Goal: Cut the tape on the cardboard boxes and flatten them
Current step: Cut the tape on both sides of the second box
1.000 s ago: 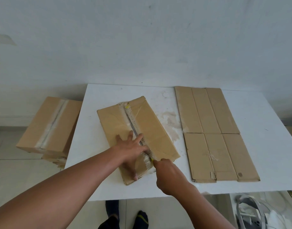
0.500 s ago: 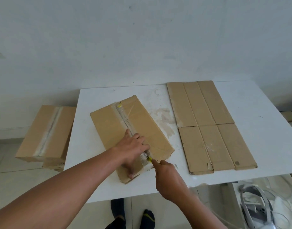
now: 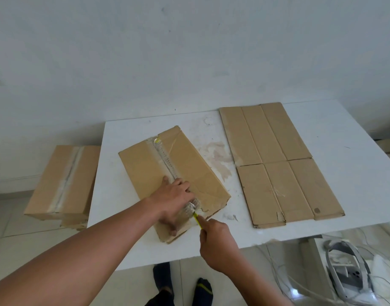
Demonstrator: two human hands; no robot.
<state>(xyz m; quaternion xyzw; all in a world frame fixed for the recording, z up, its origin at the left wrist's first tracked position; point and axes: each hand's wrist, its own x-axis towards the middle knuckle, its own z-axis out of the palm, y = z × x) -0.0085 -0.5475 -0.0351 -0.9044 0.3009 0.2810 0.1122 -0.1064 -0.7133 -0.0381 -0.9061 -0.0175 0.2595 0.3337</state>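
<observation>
White table (image 3: 344, 140) against a pale wall. Taped cardboard box (image 3: 145, 166) is laid angled at frame centre. Left hand (image 3: 174, 202) is pressed flat on its near end, fingers straight, slightly apart. Yellow cutter (image 3: 197, 219) is gripped by the right hand (image 3: 216, 241), fingers curled round it, tip at the near end of the tape seam (image 3: 167, 164). Flattened cardboard (image 3: 277, 162) is laid at right; another sealed box (image 3: 63, 180) is seen at left, off the table.

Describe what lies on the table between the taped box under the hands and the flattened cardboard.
Only bare white table with a brownish stain; nothing stands there, as the head view shows.
</observation>
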